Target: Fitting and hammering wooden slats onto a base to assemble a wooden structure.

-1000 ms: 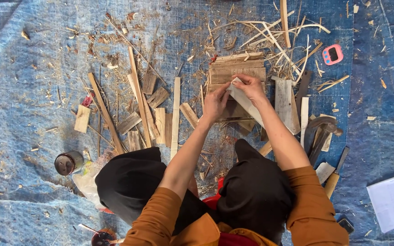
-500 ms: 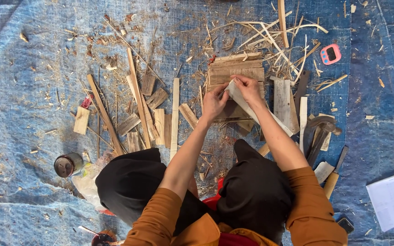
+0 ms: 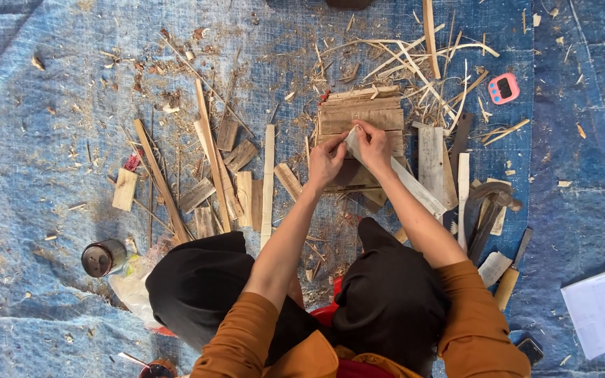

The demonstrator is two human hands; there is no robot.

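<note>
Head view: both hands meet over a stack of weathered wooden slats (image 3: pixel 360 115) on the blue tarpaulin (image 3: pixel 36 140). The right hand (image 3: pixel 372 145) pinches the top end of a long pale wooden strip (image 3: pixel 402 178), its long axis running down-right along that forearm. The left hand (image 3: pixel 325 162), fingers curled, touches the strip's near edge from the left.

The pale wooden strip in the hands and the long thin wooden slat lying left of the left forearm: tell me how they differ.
The pale wooden strip is gripped at its upper end by both the left hand and right hand; the long thin wooden slat lies untouched on the blue tarp. The strip runs diagonally; the slat lies nearly straight up the picture. The strip looks greyer and wider. Both are long, flat and wooden.
</note>
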